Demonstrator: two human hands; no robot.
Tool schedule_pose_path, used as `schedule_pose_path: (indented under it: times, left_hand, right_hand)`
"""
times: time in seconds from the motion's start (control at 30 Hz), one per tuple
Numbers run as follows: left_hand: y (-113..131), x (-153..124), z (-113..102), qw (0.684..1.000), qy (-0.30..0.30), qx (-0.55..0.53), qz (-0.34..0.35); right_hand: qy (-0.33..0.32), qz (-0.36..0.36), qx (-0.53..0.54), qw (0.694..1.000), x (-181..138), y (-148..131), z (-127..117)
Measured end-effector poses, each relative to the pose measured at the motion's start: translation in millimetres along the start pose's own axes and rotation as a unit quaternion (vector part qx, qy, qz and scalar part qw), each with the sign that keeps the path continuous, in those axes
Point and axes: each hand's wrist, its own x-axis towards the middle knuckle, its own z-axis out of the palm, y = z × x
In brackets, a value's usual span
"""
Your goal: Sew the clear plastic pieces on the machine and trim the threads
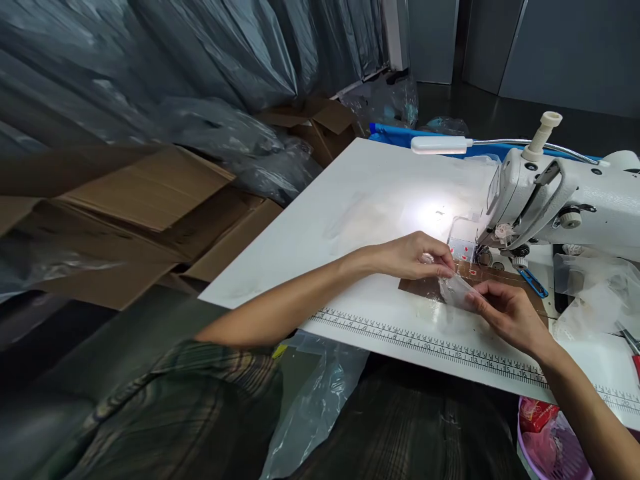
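My left hand (pixel 415 257) and my right hand (pixel 505 310) meet over a small piece of clear plastic film (pixel 456 291) on the white sewing table (pixel 360 207). Both hands pinch the film, the left at its far edge, the right at its near corner. The film lies on a brown patch (pixel 417 285) just in front of the needle area (pixel 484 256) of a white sewing machine (pixel 565 200). Red marks show on a clear plate (pixel 461 248) beside the needle. A gooseneck lamp (pixel 440 145) lights the spot.
A printed ruler (pixel 450 348) runs along the table's near edge. Clear plastic bags (pixel 595 293) and a red-handled tool (pixel 631 343) lie at the right. Cardboard boxes (pixel 145 207) and grey plastic sheeting (pixel 150 67) fill the left. A pink basket (pixel 550 447) sits below the table.
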Motion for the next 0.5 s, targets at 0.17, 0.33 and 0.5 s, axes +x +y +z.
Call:
schedule_pose_path:
  times: [0.17, 0.33, 0.5]
  left_hand:
    - [-7.9, 12.3, -6.2, 0.995, 0.018, 0.08, -0.058]
    - [-32.8, 64.8, -12.0, 0.942, -0.04, 0.333, -0.018]
    - [-55.1, 88.6, -15.3, 0.912, 0.026, 0.408, 0.032]
  right_hand:
    - [-0.074, 0.108, 0.111, 0.985, 8.8, -0.3, 10.3]
    - [0.055, 0.052, -0.254, 0.964, 23.6, 1.3, 14.0]
    - [0.108, -0.092, -0.429, 0.892, 25.3, 19.9, 6.8]
